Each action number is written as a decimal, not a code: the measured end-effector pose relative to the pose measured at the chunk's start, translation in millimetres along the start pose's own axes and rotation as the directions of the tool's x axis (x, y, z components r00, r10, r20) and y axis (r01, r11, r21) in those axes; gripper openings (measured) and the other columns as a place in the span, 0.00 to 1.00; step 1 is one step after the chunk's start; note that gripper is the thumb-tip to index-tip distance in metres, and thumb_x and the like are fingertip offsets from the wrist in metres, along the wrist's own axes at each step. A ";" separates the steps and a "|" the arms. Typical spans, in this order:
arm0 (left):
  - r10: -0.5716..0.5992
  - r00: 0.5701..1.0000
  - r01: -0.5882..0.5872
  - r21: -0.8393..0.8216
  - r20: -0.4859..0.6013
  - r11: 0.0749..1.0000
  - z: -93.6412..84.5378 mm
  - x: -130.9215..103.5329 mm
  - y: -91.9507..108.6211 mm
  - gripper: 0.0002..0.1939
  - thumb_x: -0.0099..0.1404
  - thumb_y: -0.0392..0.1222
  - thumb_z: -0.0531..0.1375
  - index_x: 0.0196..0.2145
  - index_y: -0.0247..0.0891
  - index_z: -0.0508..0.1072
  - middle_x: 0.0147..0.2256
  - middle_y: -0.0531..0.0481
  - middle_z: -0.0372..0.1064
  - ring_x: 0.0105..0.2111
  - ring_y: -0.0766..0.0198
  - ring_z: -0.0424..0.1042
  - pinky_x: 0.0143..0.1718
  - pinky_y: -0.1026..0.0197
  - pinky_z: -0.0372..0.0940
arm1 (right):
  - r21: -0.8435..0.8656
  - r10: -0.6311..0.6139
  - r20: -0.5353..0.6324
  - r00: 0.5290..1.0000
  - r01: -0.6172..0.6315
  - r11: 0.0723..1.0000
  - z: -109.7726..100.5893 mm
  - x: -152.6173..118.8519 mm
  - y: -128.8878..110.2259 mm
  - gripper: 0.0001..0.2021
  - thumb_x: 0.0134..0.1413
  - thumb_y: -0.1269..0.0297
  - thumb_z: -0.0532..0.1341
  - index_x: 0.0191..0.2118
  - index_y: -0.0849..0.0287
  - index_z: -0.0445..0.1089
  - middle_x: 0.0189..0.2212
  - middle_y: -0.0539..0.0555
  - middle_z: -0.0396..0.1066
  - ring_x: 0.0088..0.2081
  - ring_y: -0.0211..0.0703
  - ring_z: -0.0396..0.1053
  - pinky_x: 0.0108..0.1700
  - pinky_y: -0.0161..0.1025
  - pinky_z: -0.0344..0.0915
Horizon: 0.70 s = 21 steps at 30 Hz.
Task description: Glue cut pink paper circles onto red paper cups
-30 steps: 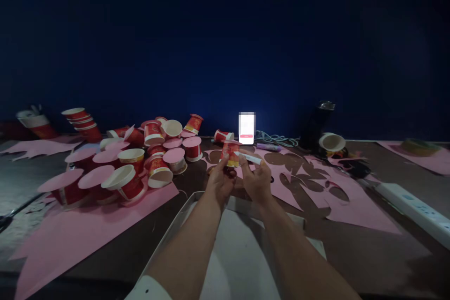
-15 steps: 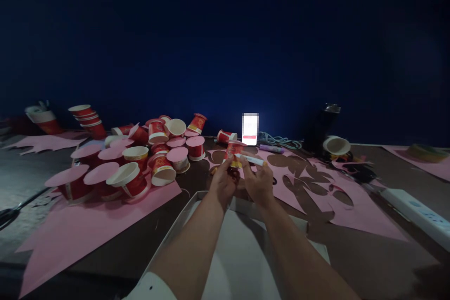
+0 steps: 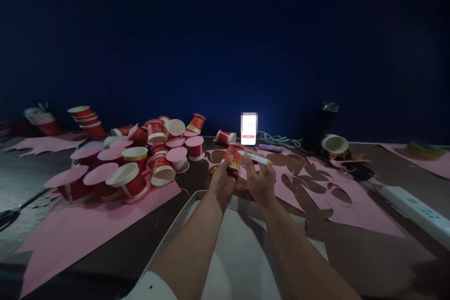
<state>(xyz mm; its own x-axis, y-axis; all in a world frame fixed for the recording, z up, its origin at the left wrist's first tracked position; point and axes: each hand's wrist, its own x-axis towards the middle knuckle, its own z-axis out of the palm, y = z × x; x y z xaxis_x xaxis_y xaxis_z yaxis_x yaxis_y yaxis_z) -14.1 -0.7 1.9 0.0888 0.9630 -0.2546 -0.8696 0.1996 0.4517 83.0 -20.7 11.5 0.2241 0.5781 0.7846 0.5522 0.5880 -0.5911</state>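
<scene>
My left hand is closed around a small red paper cup with gold print, held tilted above the near edge of the table. In my right hand is a white glue pen or marker with an orange end; its other tip points at the cup's side. Whether the tip touches the cup I cannot tell. Both hands are above the far edge of an open white box. To the left stands a pile of red paper cups, several topped with pink paper discs.
A lit phone leans at the back, with a cable and purple glue stick beside it. Pink sheets with round cut-outs lie right. Further right are a dark bottle, a cup on its side and a power strip.
The cup in my left hand has turned and tilted slightly. The pen in my right hand has shifted a little to the right. The rest of the table looks the same.
</scene>
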 end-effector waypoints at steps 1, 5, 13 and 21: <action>-0.003 1.000 0.003 0.004 0.001 1.000 0.2 -0.6 -0.2 0.03 0.58 0.31 0.61 0.33 0.33 0.71 0.27 0.52 0.69 0.19 0.75 0.61 0.17 0.72 0.55 | -0.007 0.003 -0.010 1.000 -0.003 1.000 -0.3 -0.1 1.0 0.11 0.59 0.61 0.56 0.41 0.56 0.74 0.37 0.55 0.76 0.39 0.44 0.72 0.47 0.43 0.67; -0.016 1.000 0.017 0.013 -0.016 1.000 0.0 -2.5 0.2 0.03 0.58 0.30 0.59 0.33 0.33 0.70 0.26 0.51 0.69 0.20 0.75 0.62 0.17 0.72 0.54 | -0.025 -0.008 -0.055 0.998 0.007 1.000 0.1 -0.1 5.3 0.11 0.59 0.61 0.56 0.38 0.57 0.75 0.33 0.55 0.76 0.37 0.44 0.73 0.45 0.42 0.67; 0.023 1.000 -0.023 0.026 -0.015 0.999 -1.6 -1.6 -1.4 0.03 0.57 0.30 0.58 0.30 0.33 0.70 0.26 0.52 0.69 0.20 0.74 0.63 0.18 0.71 0.55 | 0.045 -0.019 0.017 1.000 0.018 0.999 0.8 -1.2 -0.1 0.11 0.60 0.61 0.56 0.40 0.57 0.74 0.36 0.56 0.76 0.38 0.44 0.73 0.44 0.42 0.68; 0.018 1.000 -0.018 0.089 0.004 0.996 -2.7 0.0 -3.7 0.06 0.54 0.32 0.62 0.32 0.34 0.71 0.25 0.53 0.69 0.20 0.74 0.64 0.18 0.72 0.56 | 0.055 0.027 0.061 0.998 -0.031 0.998 3.0 -4.2 2.7 0.11 0.59 0.60 0.57 0.41 0.57 0.74 0.37 0.55 0.76 0.38 0.43 0.73 0.45 0.42 0.68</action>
<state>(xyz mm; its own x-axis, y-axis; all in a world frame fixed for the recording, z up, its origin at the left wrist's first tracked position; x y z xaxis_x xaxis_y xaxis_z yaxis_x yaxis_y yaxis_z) -12.2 -1.9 -2.0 0.0755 0.9671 -0.2429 -0.8241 0.1976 0.5309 81.2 -19.9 6.1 0.1900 0.6274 0.7552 0.4997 0.6003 -0.6245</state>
